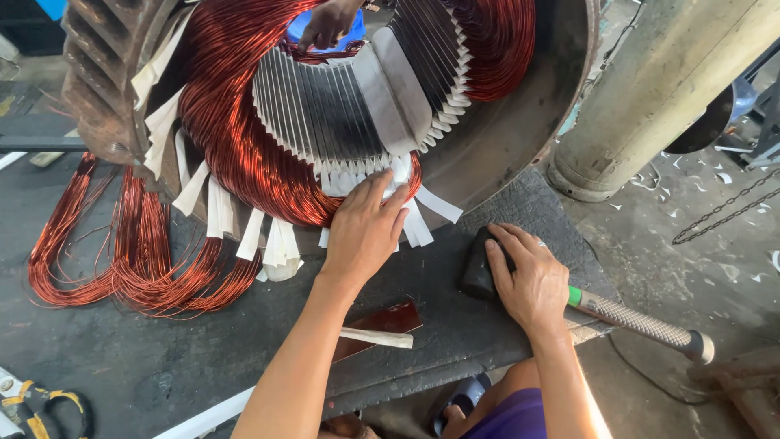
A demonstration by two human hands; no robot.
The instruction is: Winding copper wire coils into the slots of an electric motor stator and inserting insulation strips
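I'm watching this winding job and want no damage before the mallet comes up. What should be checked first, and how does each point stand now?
1. Left hand steady on the copper coil and white insulation strips: ok.
2. Right hand on the black mallet head: ok, resting on it, handle not gripped.
3. Mallet handle lying free past the bench edge: ok.
4. Another person's hand at the far side of the stator: not ok, close to the work.
5. Loose copper loops away from the strike spot: ok.
6. Strips fully seated in slots: cannot tell.
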